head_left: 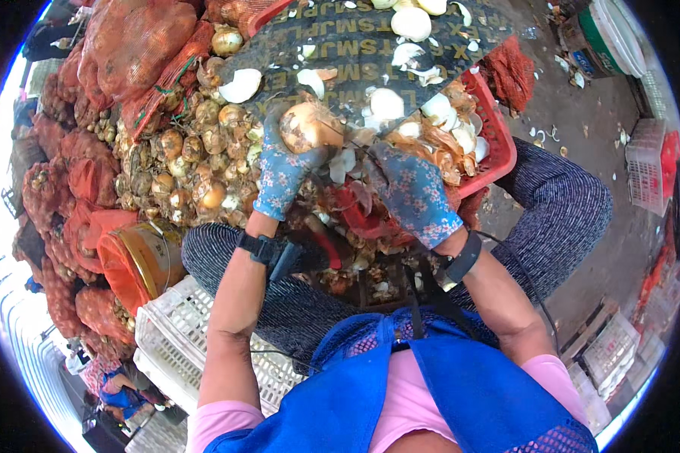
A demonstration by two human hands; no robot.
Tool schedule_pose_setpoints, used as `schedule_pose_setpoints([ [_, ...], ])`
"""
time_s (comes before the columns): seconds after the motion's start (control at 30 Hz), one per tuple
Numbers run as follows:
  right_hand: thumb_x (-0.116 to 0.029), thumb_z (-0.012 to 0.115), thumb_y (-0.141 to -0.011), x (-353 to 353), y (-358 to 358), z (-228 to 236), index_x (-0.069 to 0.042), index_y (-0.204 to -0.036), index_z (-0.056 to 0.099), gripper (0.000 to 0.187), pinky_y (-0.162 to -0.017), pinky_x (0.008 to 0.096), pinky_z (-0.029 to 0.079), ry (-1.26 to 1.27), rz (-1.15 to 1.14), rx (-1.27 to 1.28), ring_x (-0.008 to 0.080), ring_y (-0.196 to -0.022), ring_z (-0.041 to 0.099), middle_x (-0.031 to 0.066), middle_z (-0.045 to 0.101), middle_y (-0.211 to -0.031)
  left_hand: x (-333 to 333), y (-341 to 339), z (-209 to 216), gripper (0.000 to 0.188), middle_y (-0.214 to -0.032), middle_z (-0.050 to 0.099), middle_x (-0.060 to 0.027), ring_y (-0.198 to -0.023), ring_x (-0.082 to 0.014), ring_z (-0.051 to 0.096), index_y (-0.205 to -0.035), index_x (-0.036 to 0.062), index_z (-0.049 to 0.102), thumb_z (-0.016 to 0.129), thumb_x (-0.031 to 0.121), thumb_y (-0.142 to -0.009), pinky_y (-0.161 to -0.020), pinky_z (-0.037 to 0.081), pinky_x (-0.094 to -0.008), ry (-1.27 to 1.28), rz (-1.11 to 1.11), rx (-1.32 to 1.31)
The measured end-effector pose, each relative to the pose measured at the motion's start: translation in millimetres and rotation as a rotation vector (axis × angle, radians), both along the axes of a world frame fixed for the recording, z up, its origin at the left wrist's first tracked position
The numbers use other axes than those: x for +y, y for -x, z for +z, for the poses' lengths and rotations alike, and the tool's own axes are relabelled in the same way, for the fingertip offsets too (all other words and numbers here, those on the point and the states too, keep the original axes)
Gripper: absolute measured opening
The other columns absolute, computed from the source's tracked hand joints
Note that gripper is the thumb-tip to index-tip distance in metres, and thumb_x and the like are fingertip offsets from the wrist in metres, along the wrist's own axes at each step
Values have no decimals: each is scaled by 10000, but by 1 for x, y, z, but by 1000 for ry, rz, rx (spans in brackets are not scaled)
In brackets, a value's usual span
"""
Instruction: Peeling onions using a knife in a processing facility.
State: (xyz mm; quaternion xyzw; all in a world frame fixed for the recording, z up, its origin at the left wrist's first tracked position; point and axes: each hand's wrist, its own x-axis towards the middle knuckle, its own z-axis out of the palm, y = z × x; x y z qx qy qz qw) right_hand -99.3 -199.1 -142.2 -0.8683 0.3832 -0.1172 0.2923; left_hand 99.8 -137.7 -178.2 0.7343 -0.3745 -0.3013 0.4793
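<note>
My left hand [281,172], in a blue flowered glove, is closed around a large brown-skinned onion [310,127]. Close beside it, my right hand [418,192] wears a matching glove with its fingers curled in. Whatever those fingers hold is too small and blurred to name. White peeled onions [411,25] and pieces of white layers lie on a dark printed sheet [347,69] just beyond my hands. Right of them, a red plastic basket [500,155] holds brown skins [452,147] and white layers. Below my hands, peelings and a red object are partly hidden.
Unpeeled onions [204,170] are heaped at the left, with full red mesh sacks [132,53] behind. A yellow bucket [155,257] and white crate [177,325] stand by my left leg. Crates [650,162] and a white-and-green bucket [613,38] line the right. Another person [125,392] sits far left.
</note>
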Motion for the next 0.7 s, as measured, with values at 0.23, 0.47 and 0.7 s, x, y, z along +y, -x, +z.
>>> schedule_pose_setpoints([
  [0.23, -178, 565, -853, -7, 3, -3, -38, -944, 606, 172, -577, 421, 464, 48, 49, -115, 339, -678, 596, 155, 610, -755, -4, -2, 17, 759, -1198, 512, -118, -1083, -218, 517, -1254, 34, 406, 770, 134, -595, -942, 446, -331, 3, -36, 210],
  [0.47, -130, 564, -807, -29, -8, -18, -32, -960, 551, 183, -539, 414, 477, 138, 202, 70, 325, -664, 615, 145, 609, -721, -13, -10, 29, 678, -1152, 544, -101, -1043, -196, 536, -1212, 29, 455, 753, 115, -609, -893, 472, -317, -24, -54, 137],
  [0.7, -123, 552, -808, -20, -2, -17, -18, -965, 522, 192, -562, 438, 468, 64, 158, -16, 348, -665, 598, 173, 602, -732, -19, -12, 18, 699, -1121, 535, -100, -1021, -210, 538, -1182, 43, 467, 789, 129, -569, -884, 470, -321, 45, -97, 171],
])
